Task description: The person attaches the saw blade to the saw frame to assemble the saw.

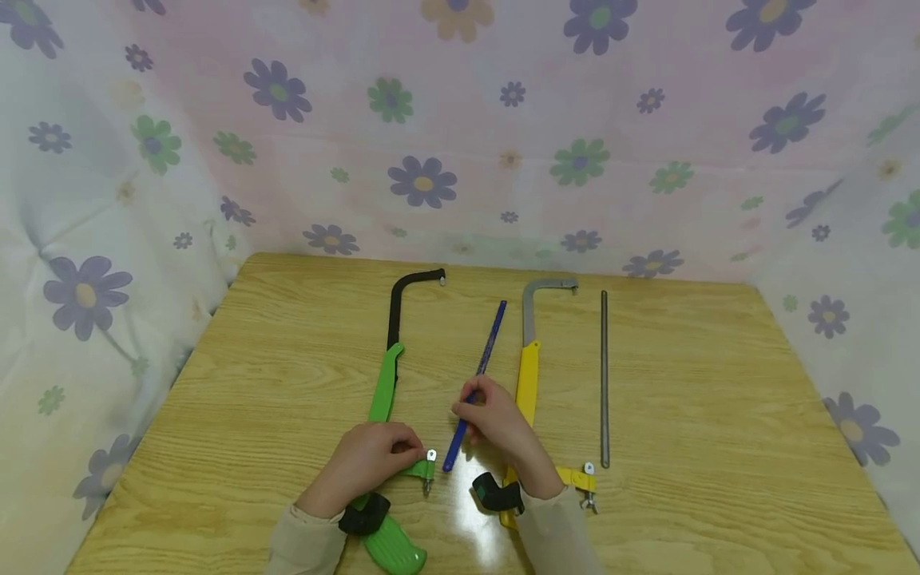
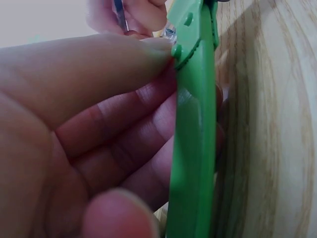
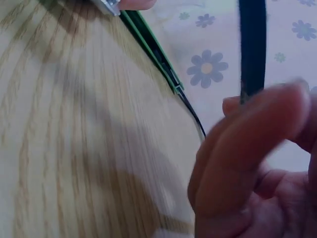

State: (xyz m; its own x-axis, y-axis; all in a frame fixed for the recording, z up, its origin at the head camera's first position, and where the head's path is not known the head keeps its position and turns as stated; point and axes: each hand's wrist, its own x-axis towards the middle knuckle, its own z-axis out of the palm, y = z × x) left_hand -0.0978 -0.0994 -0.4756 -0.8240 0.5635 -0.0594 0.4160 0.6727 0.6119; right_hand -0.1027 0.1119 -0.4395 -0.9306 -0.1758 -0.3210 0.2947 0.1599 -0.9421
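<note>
Green-and-black hacksaw frame (image 1: pixel 383 387), slim blue blade (image 1: pixel 490 343)
The frame is gripped by the left hand (image 1: pixel 368 461); the blade is pinched aslant by the right hand (image 1: pixel 499 422), just beside the frame.

No legible text, labels or numbers.

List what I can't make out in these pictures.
Head: middle of the blue blade, covered by the right grip.
Head: part of the yellow saw, behind the right arm.
Head: teeth, if any, on the grey blade, too small.
Left wrist: rest of the green saw, cut off by the edges.
</note>
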